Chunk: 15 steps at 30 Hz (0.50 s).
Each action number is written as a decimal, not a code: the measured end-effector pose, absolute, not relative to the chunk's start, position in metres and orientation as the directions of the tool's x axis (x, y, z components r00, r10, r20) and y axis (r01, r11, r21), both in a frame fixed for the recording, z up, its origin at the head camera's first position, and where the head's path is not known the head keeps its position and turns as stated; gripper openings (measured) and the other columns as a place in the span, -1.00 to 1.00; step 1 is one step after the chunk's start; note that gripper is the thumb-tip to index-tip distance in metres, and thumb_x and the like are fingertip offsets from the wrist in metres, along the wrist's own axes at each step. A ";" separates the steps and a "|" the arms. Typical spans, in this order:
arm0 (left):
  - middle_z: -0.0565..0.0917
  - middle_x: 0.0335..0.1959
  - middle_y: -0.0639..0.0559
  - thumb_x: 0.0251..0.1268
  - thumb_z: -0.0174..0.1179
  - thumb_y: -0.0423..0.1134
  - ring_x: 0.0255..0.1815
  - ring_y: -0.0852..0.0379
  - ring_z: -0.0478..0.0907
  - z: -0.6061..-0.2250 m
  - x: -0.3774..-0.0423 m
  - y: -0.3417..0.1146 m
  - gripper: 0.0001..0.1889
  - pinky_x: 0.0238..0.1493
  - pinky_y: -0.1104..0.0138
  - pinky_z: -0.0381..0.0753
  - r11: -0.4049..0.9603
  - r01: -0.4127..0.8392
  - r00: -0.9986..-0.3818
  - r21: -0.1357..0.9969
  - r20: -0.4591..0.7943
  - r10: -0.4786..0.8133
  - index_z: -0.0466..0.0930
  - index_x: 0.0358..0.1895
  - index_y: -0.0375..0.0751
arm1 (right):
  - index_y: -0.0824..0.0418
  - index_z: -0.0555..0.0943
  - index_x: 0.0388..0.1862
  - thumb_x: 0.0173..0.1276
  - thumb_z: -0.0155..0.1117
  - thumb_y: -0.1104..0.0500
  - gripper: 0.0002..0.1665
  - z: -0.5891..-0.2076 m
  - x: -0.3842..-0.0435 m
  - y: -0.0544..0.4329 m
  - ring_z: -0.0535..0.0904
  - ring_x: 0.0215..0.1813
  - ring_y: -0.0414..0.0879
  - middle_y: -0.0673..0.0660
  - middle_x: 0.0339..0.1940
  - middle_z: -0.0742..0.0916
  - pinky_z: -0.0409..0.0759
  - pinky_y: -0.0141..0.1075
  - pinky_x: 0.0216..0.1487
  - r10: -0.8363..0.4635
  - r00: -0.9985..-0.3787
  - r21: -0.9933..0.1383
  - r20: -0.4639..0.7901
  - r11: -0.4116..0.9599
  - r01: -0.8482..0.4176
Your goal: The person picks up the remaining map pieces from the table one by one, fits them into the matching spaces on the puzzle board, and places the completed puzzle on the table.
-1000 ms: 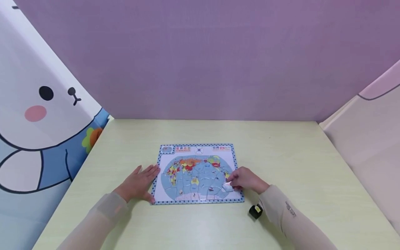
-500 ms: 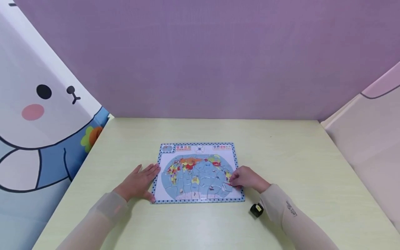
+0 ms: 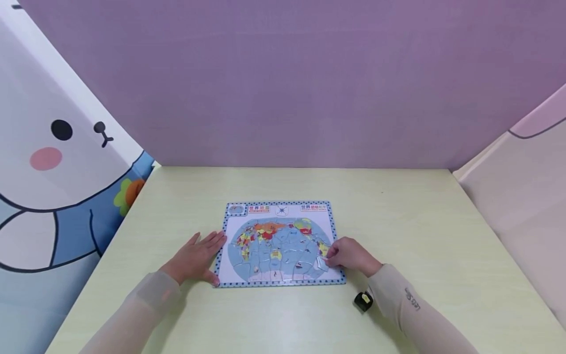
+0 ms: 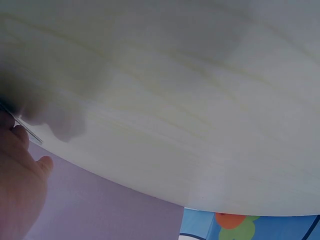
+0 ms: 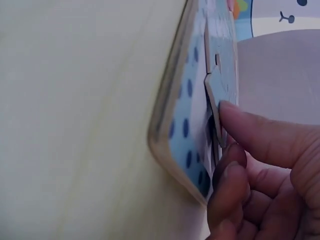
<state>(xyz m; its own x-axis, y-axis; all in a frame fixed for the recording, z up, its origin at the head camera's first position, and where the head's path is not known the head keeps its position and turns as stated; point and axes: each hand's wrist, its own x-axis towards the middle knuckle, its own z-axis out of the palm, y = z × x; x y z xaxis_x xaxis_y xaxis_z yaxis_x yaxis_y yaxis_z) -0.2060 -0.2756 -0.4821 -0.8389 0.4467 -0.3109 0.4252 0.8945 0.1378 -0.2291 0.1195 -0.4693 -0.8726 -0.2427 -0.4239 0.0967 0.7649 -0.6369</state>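
Observation:
A world map jigsaw puzzle [image 3: 287, 248] with a dotted blue border lies flat on the table. My left hand [image 3: 194, 258] rests at its left edge, fingers spread and straight, the fingertips on the border. At the lower right of the map, my right hand [image 3: 351, 254] pinches a light blue puzzle piece [image 5: 216, 97] between thumb and fingers. In the right wrist view that piece stands tilted, one edge raised above the board. Only part of the left hand [image 4: 22, 175] shows in the left wrist view, beside a thin board edge.
The pale wooden table [image 3: 398, 211] extends around the board. A small black object [image 3: 363, 301] with a yellow mark is at the right wrist. Behind the table stands a purple panel [image 3: 283, 98]; a cartoon-printed cloth [image 3: 79, 187] hangs on the left.
The right hand has kept its pinch while the piece shifted slightly and changed its tilt over the map's lower right. My left hand stays in place.

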 end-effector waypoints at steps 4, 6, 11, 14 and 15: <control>0.12 0.49 -0.24 -0.14 0.42 0.24 0.50 -0.22 -0.04 -0.482 -0.206 -0.276 0.14 0.40 -0.21 -0.13 0.896 0.425 -0.840 0.130 -0.311 0.444 0.11 0.45 -0.37 | 0.25 0.66 -0.49 0.18 0.41 0.27 -0.89 -0.469 -0.230 0.121 0.50 -0.44 -0.11 0.06 -0.49 0.65 0.43 -0.38 -0.40 -0.237 -0.871 -0.641 -0.431 0.759 0.111; 0.12 0.49 -0.23 -0.14 0.41 0.25 0.50 -0.22 -0.03 -0.482 -0.206 -0.276 0.14 0.40 -0.21 -0.13 0.894 0.429 -0.840 0.127 -0.309 0.446 0.11 0.45 -0.37 | 0.25 0.66 -0.52 0.19 0.40 0.25 -0.87 -0.468 -0.230 0.122 0.49 -0.47 -0.12 0.05 -0.52 0.65 0.40 -0.39 -0.42 -0.235 -0.872 -0.643 -0.429 0.757 0.112; 0.13 0.48 -0.23 -0.14 0.40 0.26 0.50 -0.22 -0.02 -0.482 -0.206 -0.276 0.13 0.40 -0.21 -0.11 0.892 0.433 -0.839 0.127 -0.303 0.451 0.12 0.45 -0.37 | 0.25 0.64 -0.54 0.22 0.38 0.25 -0.84 -0.468 -0.230 0.121 0.48 -0.51 -0.12 0.05 -0.55 0.65 0.39 -0.39 -0.44 -0.257 -0.873 -0.655 -0.414 0.750 0.090; 0.13 0.49 -0.22 -0.13 0.40 0.25 0.50 -0.21 -0.02 -0.481 -0.206 -0.276 0.13 0.40 -0.20 -0.11 0.894 0.430 -0.840 0.127 -0.306 0.447 0.12 0.45 -0.36 | 0.24 0.65 -0.53 0.23 0.37 0.25 -0.84 -0.469 -0.231 0.118 0.49 -0.50 -0.11 0.04 -0.53 0.65 0.42 -0.38 -0.42 -0.263 -0.872 -0.649 -0.413 0.757 0.080; 0.13 0.49 -0.22 -0.13 0.40 0.25 0.50 -0.21 -0.02 -0.482 -0.206 -0.276 0.13 0.40 -0.21 -0.11 0.894 0.429 -0.840 0.128 -0.307 0.447 0.12 0.45 -0.36 | 0.23 0.65 -0.52 0.23 0.37 0.25 -0.85 -0.469 -0.231 0.117 0.50 -0.49 -0.11 0.04 -0.52 0.65 0.43 -0.37 -0.42 -0.261 -0.873 -0.642 -0.412 0.763 0.075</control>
<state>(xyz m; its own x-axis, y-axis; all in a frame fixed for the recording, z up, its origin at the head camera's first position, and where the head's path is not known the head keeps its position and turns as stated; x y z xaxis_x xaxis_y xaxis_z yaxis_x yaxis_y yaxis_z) -0.2058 -0.2761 -0.4816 -0.8401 0.4473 -0.3069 0.4292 0.8941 0.1283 -0.2310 0.1168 -0.4693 -0.8729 -0.2608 -0.4123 0.0752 0.7631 -0.6419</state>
